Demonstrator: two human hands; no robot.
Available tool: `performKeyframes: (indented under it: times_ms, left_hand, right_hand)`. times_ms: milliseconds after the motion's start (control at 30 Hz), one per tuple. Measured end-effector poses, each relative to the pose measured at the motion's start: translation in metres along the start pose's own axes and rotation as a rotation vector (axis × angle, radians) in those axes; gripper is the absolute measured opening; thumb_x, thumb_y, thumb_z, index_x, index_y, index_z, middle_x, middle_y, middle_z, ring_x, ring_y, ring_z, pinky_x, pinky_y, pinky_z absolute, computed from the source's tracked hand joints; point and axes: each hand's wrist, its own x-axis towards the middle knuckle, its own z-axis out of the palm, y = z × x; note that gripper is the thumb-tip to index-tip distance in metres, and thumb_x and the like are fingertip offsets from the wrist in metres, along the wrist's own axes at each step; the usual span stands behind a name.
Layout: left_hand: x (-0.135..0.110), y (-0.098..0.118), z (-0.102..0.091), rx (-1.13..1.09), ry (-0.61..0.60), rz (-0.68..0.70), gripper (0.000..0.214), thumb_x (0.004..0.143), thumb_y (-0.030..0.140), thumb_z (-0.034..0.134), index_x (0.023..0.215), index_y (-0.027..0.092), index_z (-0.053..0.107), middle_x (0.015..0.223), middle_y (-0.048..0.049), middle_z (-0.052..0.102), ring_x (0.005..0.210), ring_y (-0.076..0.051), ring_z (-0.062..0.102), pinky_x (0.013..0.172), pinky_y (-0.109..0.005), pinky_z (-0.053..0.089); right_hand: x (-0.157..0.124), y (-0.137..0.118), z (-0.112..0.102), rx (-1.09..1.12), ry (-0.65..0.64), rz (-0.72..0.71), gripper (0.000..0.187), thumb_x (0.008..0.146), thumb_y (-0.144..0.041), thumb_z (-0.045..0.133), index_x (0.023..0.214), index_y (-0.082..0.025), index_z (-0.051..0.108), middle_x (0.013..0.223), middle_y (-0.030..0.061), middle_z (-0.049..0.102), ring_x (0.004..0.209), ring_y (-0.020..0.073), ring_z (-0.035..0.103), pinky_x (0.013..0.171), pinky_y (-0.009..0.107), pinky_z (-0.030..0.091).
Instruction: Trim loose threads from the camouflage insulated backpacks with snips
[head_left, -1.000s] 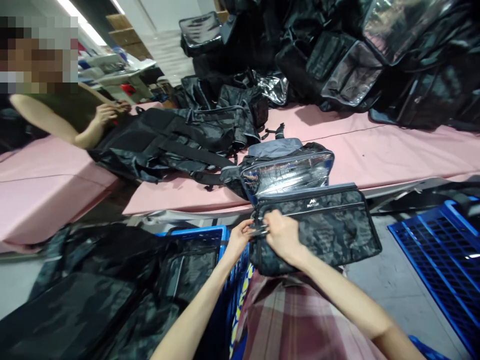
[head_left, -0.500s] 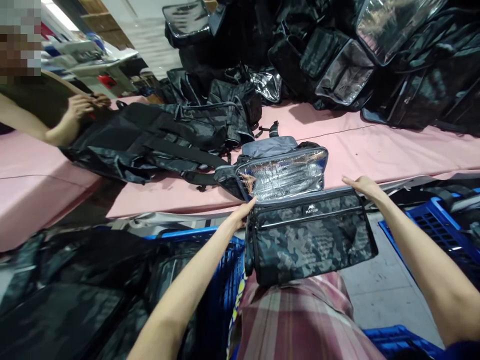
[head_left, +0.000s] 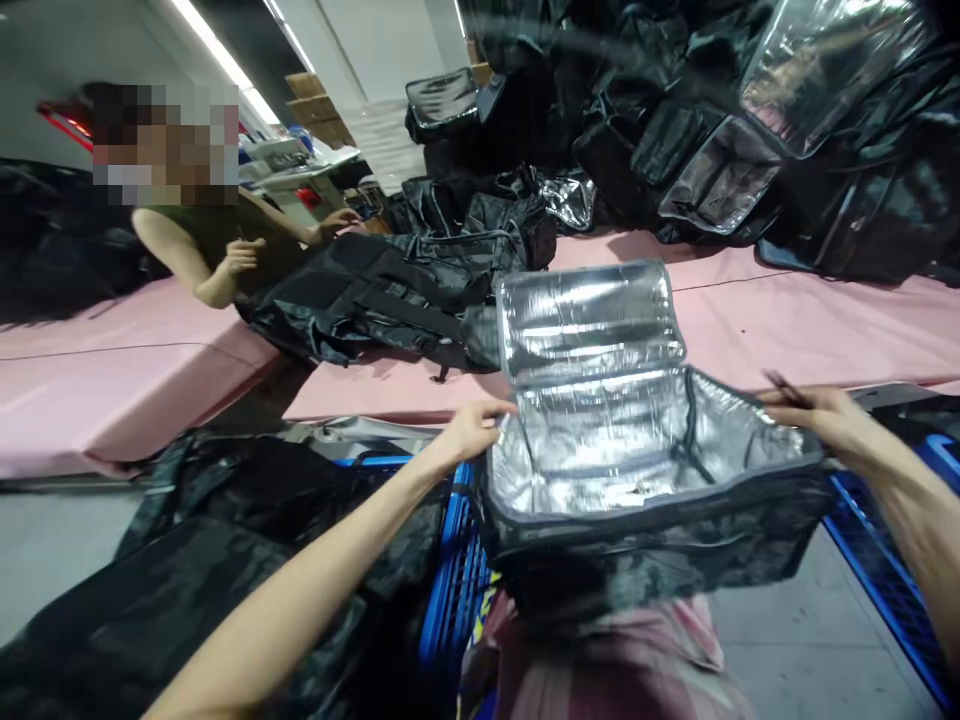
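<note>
An insulated cooler bag [head_left: 660, 535] in dark camouflage hangs in front of me at the table's edge. Its silver-lined lid [head_left: 589, 315] is folded back, so the foil inside shows. With fingers pinched, my left hand [head_left: 472, 430] grips the bag's left rim near the lid hinge. At the right rim, my right hand [head_left: 821, 415] is closed on the bag's edge. A dark, slim, pointed item [head_left: 786, 388] sticks out from its fingers; blur hides what kind it is.
Across the pink-covered table [head_left: 840, 325] lies a dark camouflage backpack [head_left: 375, 290]. A co-worker [head_left: 217, 240] stands at the left. More bags [head_left: 720, 175] are piled at the back. Blue crates [head_left: 450, 560] flank me, with dark bags [head_left: 225, 540] at the left one.
The bag has tipped from showing its front panel to showing its open silver inside. My right hand has moved right and down. My view has swung left, bringing the co-worker further into sight.
</note>
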Motion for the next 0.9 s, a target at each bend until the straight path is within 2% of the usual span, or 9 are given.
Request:
performKeyframes:
  times_ms: [133, 233, 333, 433, 567, 667, 700, 767, 900]
  left_hand:
    - [-0.015, 0.023, -0.033, 0.351, 0.21, 0.43, 0.041, 0.062, 0.008, 0.047, 0.096, 0.017, 0.069, 0.106, -0.0041, 0.066, 0.101, -0.021, 0.06, 0.081, -0.028, 0.049]
    - [-0.019, -0.017, -0.028, 0.501, 0.326, 0.603, 0.038, 0.069, 0.01, 0.043, 0.097, 0.018, 0.067, 0.129, -0.0053, 0.053, 0.115, -0.021, 0.052, 0.093, -0.032, 0.046]
    - [-0.022, -0.088, -0.005, 0.596, 0.3, 0.505, 0.038, 0.071, 0.008, 0.041, 0.097, 0.018, 0.066, 0.136, -0.0079, 0.046, 0.121, -0.021, 0.049, 0.098, -0.035, 0.043]
    - [-0.028, -0.132, 0.014, 0.626, 0.259, 0.402, 0.038, 0.074, 0.006, 0.039, 0.1, 0.016, 0.064, 0.139, -0.0108, 0.042, 0.123, -0.021, 0.046, 0.099, -0.035, 0.042]
    - [-0.037, -0.119, 0.037, 0.609, 0.314, 0.336, 0.034, 0.081, 0.011, 0.042, 0.11, 0.016, 0.059, 0.143, -0.012, 0.036, 0.134, -0.027, 0.028, 0.105, -0.045, 0.03]
    - [-0.047, -0.104, 0.076, 0.414, -0.041, -0.045, 0.022, 0.077, 0.018, 0.054, 0.097, 0.018, 0.063, 0.123, -0.0101, 0.055, 0.123, -0.029, 0.04, 0.1, -0.043, 0.033]
    - [-0.049, -0.105, 0.094, 0.308, -0.182, -0.216, 0.016, 0.074, 0.02, 0.057, 0.088, 0.017, 0.063, 0.108, -0.0098, 0.061, 0.112, -0.028, 0.049, 0.095, -0.04, 0.038]
    - [-0.051, -0.113, 0.128, 0.177, -0.362, -0.43, 0.009, 0.071, 0.022, 0.061, 0.069, 0.014, 0.059, 0.074, -0.0067, 0.062, 0.082, -0.022, 0.059, 0.076, -0.033, 0.046]
    - [-0.043, -0.136, 0.167, 0.02, -0.478, -0.628, 0.023, 0.07, 0.025, 0.063, 0.055, 0.014, 0.049, 0.047, 0.0019, 0.045, 0.047, -0.01, 0.045, 0.051, -0.023, 0.038]
  right_hand:
    - [-0.039, 0.001, 0.019, 0.181, 0.427, -0.163, 0.035, 0.065, -0.04, 0.07, 0.097, -0.026, 0.069, 0.089, 0.0042, 0.068, 0.082, 0.0224, 0.062, 0.079, 0.037, 0.046]
    - [-0.055, 0.034, 0.074, 0.211, 0.583, -0.203, 0.037, 0.066, -0.044, 0.066, 0.098, -0.024, 0.066, 0.087, 0.0026, 0.066, 0.078, 0.0213, 0.061, 0.081, 0.042, 0.048]
    - [-0.066, 0.086, 0.134, 0.214, 0.493, -0.121, 0.039, 0.061, -0.046, 0.065, 0.088, -0.018, 0.066, 0.077, 0.0034, 0.065, 0.068, 0.0184, 0.059, 0.071, 0.038, 0.049]
    - [-0.074, 0.123, 0.163, 0.198, 0.461, 0.005, 0.043, 0.06, -0.049, 0.064, 0.087, -0.015, 0.065, 0.079, 0.0053, 0.066, 0.068, 0.0184, 0.06, 0.069, 0.035, 0.049]
    - [-0.078, 0.117, 0.153, -0.049, 0.465, -0.001, 0.042, 0.069, -0.046, 0.059, 0.097, -0.015, 0.066, 0.088, 0.0081, 0.067, 0.077, 0.021, 0.061, 0.072, 0.034, 0.047]
    - [-0.085, 0.084, 0.151, -0.336, 0.599, -0.193, 0.042, 0.079, -0.042, 0.051, 0.108, -0.015, 0.063, 0.101, 0.0117, 0.064, 0.092, 0.0238, 0.059, 0.077, 0.033, 0.045]
    - [-0.087, 0.073, 0.156, -0.396, 0.592, -0.249, 0.041, 0.081, -0.041, 0.049, 0.111, -0.015, 0.061, 0.104, 0.0121, 0.063, 0.096, 0.0238, 0.058, 0.077, 0.032, 0.044]
    - [-0.087, 0.055, 0.174, -0.466, 0.398, -0.261, 0.042, 0.085, -0.042, 0.044, 0.117, -0.018, 0.057, 0.107, 0.011, 0.063, 0.096, 0.023, 0.059, 0.075, 0.03, 0.044]
    - [-0.069, 0.052, 0.216, -0.603, -0.188, 0.054, 0.049, 0.087, -0.051, 0.038, 0.123, -0.021, 0.051, 0.098, 0.0084, 0.067, 0.087, 0.0237, 0.062, 0.071, 0.031, 0.042]
